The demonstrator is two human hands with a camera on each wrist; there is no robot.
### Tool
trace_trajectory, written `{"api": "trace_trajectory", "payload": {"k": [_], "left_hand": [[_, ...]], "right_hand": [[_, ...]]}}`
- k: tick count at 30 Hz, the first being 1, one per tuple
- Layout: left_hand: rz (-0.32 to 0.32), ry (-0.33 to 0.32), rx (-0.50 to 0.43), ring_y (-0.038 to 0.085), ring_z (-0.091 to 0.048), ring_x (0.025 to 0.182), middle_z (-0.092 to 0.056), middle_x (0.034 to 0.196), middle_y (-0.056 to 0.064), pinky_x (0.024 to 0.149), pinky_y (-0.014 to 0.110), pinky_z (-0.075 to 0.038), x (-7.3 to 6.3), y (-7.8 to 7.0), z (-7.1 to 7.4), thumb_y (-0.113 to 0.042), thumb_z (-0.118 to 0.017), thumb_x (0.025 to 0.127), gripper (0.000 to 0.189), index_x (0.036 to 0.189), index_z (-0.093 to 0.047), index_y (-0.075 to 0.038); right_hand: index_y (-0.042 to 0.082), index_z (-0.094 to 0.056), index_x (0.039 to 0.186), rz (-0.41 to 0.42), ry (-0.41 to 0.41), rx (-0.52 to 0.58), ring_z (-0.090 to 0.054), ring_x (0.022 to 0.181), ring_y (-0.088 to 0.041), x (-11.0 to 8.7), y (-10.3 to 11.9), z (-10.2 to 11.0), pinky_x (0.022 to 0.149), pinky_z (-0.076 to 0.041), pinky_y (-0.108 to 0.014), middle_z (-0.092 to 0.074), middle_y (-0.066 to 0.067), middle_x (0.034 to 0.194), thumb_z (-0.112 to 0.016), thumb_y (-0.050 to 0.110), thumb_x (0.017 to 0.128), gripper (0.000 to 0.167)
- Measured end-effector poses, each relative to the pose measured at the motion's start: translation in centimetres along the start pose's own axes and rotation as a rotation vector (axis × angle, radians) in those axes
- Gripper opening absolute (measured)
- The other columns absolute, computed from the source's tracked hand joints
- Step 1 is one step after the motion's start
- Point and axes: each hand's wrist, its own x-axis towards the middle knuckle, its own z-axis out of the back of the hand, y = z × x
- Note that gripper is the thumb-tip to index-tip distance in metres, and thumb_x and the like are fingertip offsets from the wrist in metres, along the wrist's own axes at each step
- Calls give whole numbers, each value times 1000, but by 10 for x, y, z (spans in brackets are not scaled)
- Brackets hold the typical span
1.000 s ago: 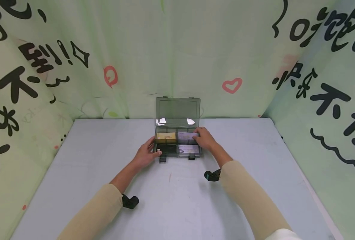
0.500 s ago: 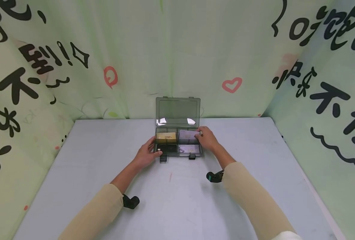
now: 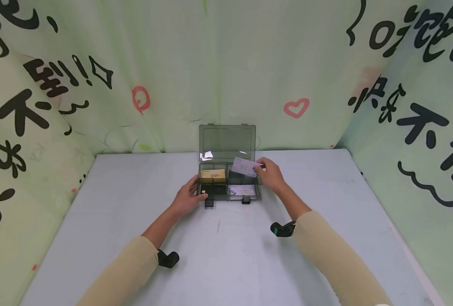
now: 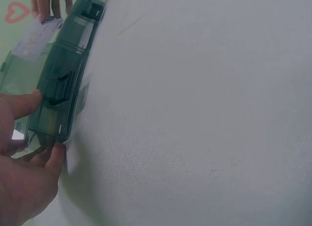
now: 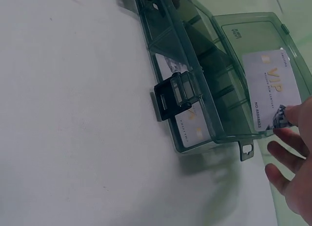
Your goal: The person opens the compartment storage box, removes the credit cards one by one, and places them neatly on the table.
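A see-through dark green plastic case (image 3: 227,196) with compartments lies on the table, its lid (image 3: 227,142) raised at the back. My left hand (image 3: 187,197) grips the case's left end, thumb on the front side and fingers around the corner. Between thumb and fingers, my right hand (image 3: 270,174) pinches a pale purple VIP card (image 5: 273,87) by one corner, held tilted over the back right compartment. A similar card (image 3: 242,190) lies in the front right compartment. Yellow cards (image 3: 213,174) sit in the back left one, and a black card (image 3: 213,189) in the front left.
Two black latches (image 3: 209,202) hang at the front of the case. The white table (image 3: 219,263) spreads around it, with printed curtains (image 3: 226,63) behind and at both sides. A black wrist camera (image 3: 283,229) sits on each sleeve.
My right hand has lifted the purple card out of the back right compartment, up and slightly right, leaving that compartment dark. My left hand keeps its grip on the case.
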Motion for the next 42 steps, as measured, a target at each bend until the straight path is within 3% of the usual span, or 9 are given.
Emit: {"api": "trace_trajectory", "payload": {"k": [13,42], "left_hand": [[7,-4,6,29,-27,147,-28,159,13,118,42,-34,1,2,-1,-10,-67,90,80,155,-22,-18],[23,-2,-3,29,-27,147,-26,159,12,119,42,-32,0,2,-2,-13,-68,90,81,155,-20,-19]], "right_hand": [[-3,-56,115,30,-58,66,-61,95,-30,-8,-5,12,68,-49,-24,-62,-22,108,-55,6,96,20],[9,-53,130,-54,-91,59,-55,96,-27,-17,-32,39,73,-48,-25,-59,-17,112,-51,10,99,31]]}}
